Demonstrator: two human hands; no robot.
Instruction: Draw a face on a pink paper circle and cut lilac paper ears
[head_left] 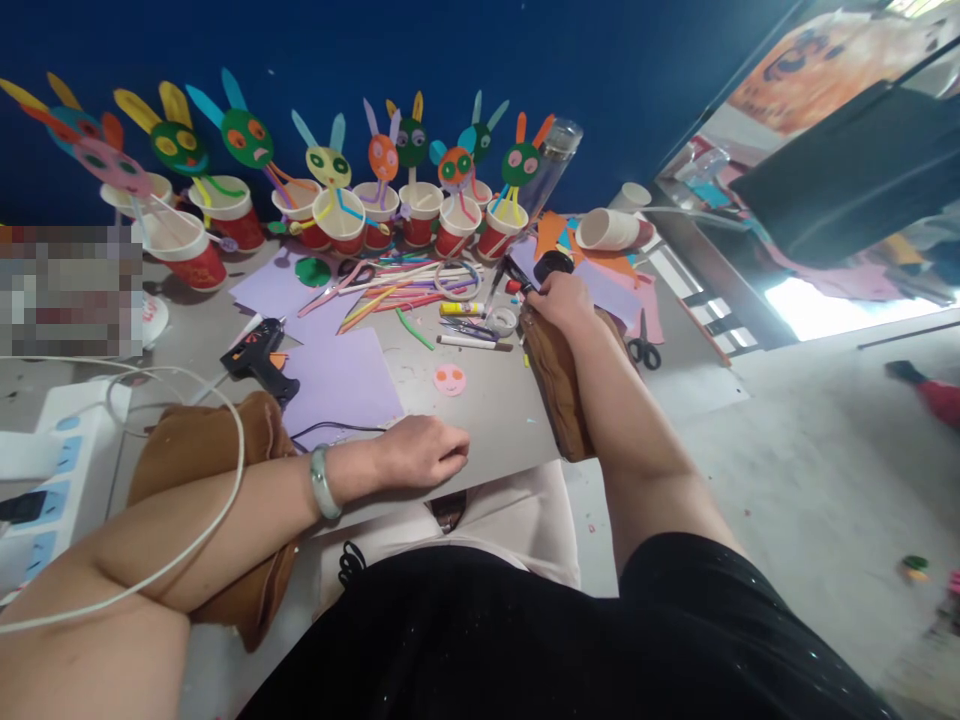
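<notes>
My right hand (561, 300) is stretched far out over the grey table (487, 420) and is closed around a black tool (551, 266) beside a stack of white paper cups (609, 229). My left hand (420, 452) rests on the table's near edge, fingers curled loosely, holding nothing; a pale bangle sits on its wrist. A small pink paper face (450, 380) lies just beyond that hand. A black glue gun (259, 358) lies on lilac paper (341, 385) to the left.
A row of red paper cups with coloured rabbit-eared faces (330, 200) lines the back edge against a blue wall. Straws, markers and a tape roll (420, 295) lie mid-table. Scissors (643, 348) lie at right. A white power strip (56, 470) and cable sit at left.
</notes>
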